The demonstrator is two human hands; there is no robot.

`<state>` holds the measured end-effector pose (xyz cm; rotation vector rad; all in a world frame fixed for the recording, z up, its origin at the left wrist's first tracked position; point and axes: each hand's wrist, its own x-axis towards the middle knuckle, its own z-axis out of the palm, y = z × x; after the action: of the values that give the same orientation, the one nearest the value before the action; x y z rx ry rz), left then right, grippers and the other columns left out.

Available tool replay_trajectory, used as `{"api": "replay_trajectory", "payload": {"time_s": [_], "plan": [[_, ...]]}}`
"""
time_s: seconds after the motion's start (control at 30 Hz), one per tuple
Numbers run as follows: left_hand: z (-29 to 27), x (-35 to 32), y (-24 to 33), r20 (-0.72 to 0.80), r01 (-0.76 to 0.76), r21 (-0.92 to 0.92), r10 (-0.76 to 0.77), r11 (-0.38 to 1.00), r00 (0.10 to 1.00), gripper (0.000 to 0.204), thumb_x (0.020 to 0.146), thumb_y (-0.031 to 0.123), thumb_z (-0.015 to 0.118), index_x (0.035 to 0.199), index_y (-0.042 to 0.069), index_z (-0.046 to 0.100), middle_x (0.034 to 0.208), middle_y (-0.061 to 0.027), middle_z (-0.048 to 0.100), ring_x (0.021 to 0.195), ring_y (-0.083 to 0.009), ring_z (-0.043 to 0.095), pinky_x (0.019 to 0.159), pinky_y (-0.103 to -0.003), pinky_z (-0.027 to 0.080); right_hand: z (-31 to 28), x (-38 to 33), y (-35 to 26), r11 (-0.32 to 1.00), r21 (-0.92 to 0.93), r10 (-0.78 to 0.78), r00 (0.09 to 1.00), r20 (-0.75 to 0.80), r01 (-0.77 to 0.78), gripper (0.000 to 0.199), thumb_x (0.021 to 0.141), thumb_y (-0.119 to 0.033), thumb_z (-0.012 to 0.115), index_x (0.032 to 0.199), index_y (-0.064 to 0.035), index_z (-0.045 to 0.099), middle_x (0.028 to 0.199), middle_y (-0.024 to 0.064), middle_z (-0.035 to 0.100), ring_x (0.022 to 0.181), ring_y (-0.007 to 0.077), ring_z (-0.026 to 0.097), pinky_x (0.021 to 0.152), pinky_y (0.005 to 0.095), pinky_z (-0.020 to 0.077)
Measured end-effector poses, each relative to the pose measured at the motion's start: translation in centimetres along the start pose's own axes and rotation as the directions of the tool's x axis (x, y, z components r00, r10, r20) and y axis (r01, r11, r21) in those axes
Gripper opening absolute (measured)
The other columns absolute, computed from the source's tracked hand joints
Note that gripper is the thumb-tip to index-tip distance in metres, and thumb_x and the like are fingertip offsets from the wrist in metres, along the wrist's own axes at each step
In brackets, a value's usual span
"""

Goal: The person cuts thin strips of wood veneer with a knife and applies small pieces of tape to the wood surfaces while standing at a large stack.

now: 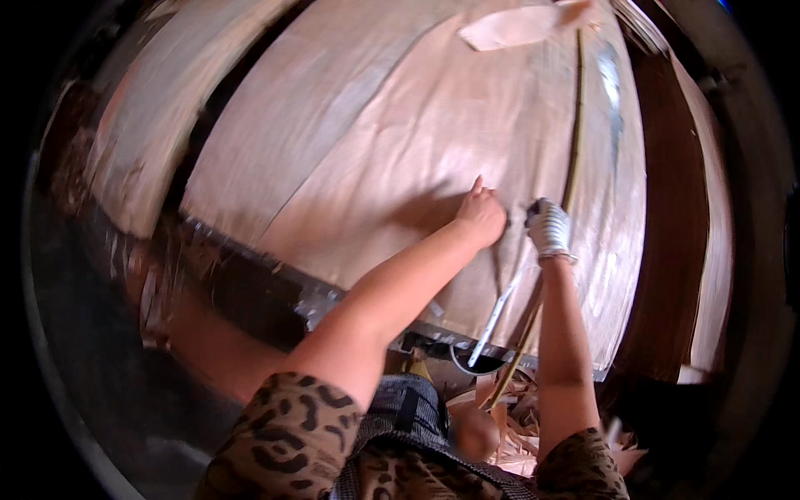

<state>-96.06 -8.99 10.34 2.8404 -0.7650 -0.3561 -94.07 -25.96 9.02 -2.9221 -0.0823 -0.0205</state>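
Note:
A wide, pale sheet of thin wood veneer (pixel 400 125) lies on a work table. My bare left hand (pixel 481 214) presses flat on the sheet near its middle, fingers pointing away from me. My right hand (pixel 548 227), in a white knit glove, is closed around a thin tool whose light-coloured handle (pixel 497 312) hangs down toward me. A long, thin yellowish stick (pixel 573 150) runs along the sheet beside my right hand.
A second veneer sheet (pixel 142 142) lies at the left across a dark gap. A metal edge (pixel 317 296) runs under the sheet's near side. Dark brown boards (pixel 671 217) stand at the right. Veneer scraps (pixel 517 425) are heaped below the table.

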Motion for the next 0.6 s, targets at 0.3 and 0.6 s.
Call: {"api": "replay_trajectory", "payload": {"time_s": [0.3,0.6], "plan": [[6.6,-29.7,-22.6,-0.681,0.579,-0.36,-0.63,0.731,0.373,0.033,0.072,0.004,0.059,0.104,0.005,0.058,0.117,-0.0163,0.05,0.112,-0.0346,0.044,0.092,-0.045,0.037,1.2,-12.2,-18.5,0.587,0.673,-0.238,0.699,0.675,-0.45,0.017,0.082,-0.002,0.056,0.099,0.0023,0.056,0.075,0.0087,0.064,0.055,0.0121,0.056,0.046,0.0247,0.0436],[5.9,-33.9,-23.4,-0.584,0.51,-0.294,-0.574,0.808,0.574,0.042,0.075,0.009,0.059,0.117,0.008,0.051,0.128,-0.0097,0.044,0.122,-0.0298,0.038,0.099,-0.043,0.031,13.1,-10.5,-35.5,0.731,0.624,-0.203,0.784,0.586,-0.277,0.019,0.078,-0.018,0.063,0.084,-0.0005,0.064,0.065,0.0067,0.062,0.055,0.0155,0.057,0.053,0.0311,0.0468]]}}
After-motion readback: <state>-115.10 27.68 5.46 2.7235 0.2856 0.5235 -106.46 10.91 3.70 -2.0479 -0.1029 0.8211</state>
